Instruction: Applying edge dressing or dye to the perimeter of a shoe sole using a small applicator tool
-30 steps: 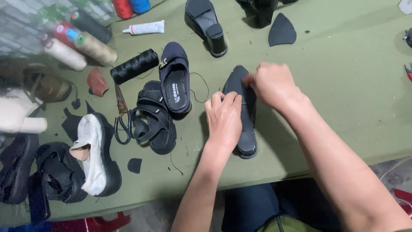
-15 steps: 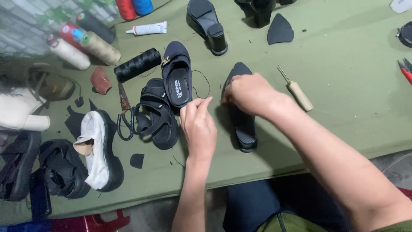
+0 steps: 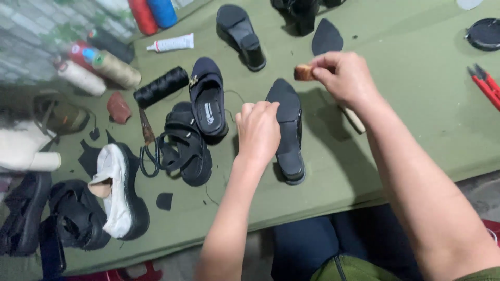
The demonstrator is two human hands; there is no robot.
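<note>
A black shoe (image 3: 289, 122) lies sole-up in the middle of the green table (image 3: 416, 104). My left hand (image 3: 258, 132) has its fingers curled against the shoe's left edge and holds it down. Up and to the right of the shoe, my right hand (image 3: 346, 78) hovers above the table and pinches a small brown block (image 3: 304, 72) between thumb and fingers. A wooden-handled tool (image 3: 355, 121) lies on the table just under my right wrist, mostly hidden.
Left of the shoe lie a dark blue sandal (image 3: 208, 99), a black strappy sandal (image 3: 185, 151), a black thread spool (image 3: 160, 87) and a white shoe (image 3: 117, 190). A glue tube (image 3: 171, 43), coloured spools (image 3: 153, 13) and a black heeled sole (image 3: 242, 34) sit behind. Red pliers (image 3: 484, 83) lie far right.
My right hand has lifted off the shoe and moved up and right, now holding the brown block. My left hand has shifted right onto the shoe's edge.
</note>
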